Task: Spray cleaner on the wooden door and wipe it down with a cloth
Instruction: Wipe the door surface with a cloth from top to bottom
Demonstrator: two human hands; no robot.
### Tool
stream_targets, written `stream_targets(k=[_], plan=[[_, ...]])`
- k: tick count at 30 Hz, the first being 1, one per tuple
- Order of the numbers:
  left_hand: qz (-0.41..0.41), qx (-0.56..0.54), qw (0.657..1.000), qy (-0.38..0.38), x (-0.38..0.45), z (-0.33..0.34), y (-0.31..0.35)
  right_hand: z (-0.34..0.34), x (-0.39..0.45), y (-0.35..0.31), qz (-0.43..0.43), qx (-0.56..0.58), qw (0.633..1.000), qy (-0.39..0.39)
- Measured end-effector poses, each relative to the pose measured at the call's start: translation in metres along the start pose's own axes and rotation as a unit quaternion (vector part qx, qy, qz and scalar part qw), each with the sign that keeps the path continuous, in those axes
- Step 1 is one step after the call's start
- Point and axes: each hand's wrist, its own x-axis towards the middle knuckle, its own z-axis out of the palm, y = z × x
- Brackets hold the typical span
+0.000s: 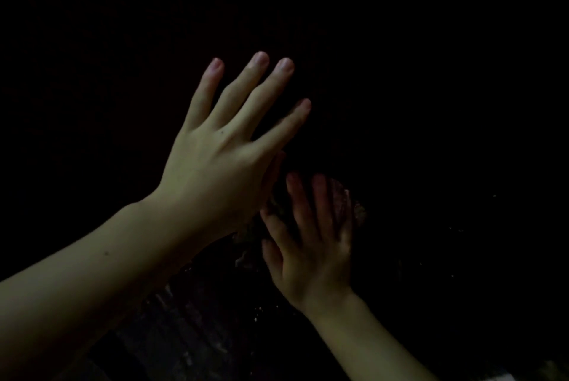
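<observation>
Very dark view; little beyond our two hands is readable. Our left hand (221,149) is raised with fingers (212,88) straight and spread, holding nothing; whether it touches a surface we cannot tell. Our right hand (311,245) sits lower, its fingers also straight, laid flat over a crumpled, faintly lit cloth (348,205) whose edges show past the fingertips and below the left wrist. The wooden door itself is lost in the blackness; we presume it is the dark plane ahead, under the cloth. No spray bottle visible. Our reading: spraying is likely behind us and wiping is under way, right hand pressing the cloth. How much of the door remains unwiped cannot be judged here.
</observation>
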Motion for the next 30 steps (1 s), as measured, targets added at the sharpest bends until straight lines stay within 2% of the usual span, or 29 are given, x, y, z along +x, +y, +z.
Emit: stream_targets(k=[2, 4, 7, 9, 11, 14, 17, 19, 23, 25, 27, 30], plan=[[0.003, -0.001, 1.000, -0.004, -0.004, -0.004, -0.004, -0.003, -0.001, 0.019, -0.026, -0.018, 0.999, -0.013], [-0.008, 0.001, 1.000, -0.004, -0.008, -0.010, -0.012, -0.010, 0.003, 0.043, 0.049, -0.016, 0.999, 0.018], [-0.043, 0.006, 0.999, -0.006, -0.019, -0.019, -0.027, -0.009, 0.014, 0.055, 0.206, -0.017, 0.973, 0.104], [-0.068, 0.005, 0.998, -0.009, -0.029, -0.024, -0.037, -0.003, 0.020, 0.032, 0.232, -0.019, 0.965, 0.121], [-0.089, 0.009, 0.996, -0.014, -0.039, -0.028, -0.047, 0.004, 0.020, -0.010, 0.177, -0.004, 0.981, 0.080], [-0.121, 0.009, 0.992, -0.025, -0.052, -0.032, -0.054, 0.014, 0.004, -0.067, -0.012, 0.013, 1.000, -0.025], [-0.160, 0.004, 0.986, -0.041, -0.066, -0.034, -0.057, 0.016, -0.008, -0.057, -0.135, 0.005, 0.989, -0.053], [-0.189, 0.005, 0.981, -0.040, -0.078, -0.039, -0.062, 0.008, -0.003, -0.036, -0.119, 0.007, 0.992, -0.035], [-0.258, -0.003, 0.965, -0.034, -0.096, -0.042, -0.064, -0.003, 0.022, -0.009, 0.085, 0.009, 0.996, 0.040], [-0.288, -0.009, 0.957, -0.037, -0.106, -0.041, -0.063, 0.000, 0.032, -0.023, 0.124, 0.013, 0.990, 0.071], [-0.308, -0.016, 0.950, -0.044, -0.116, -0.039, -0.061, 0.007, 0.031, -0.053, 0.092, 0.023, 0.994, 0.061], [-0.321, -0.020, 0.946, -0.040, -0.130, -0.036, -0.059, 0.023, 0.008, -0.095, -0.104, 0.048, 0.993, -0.013]])
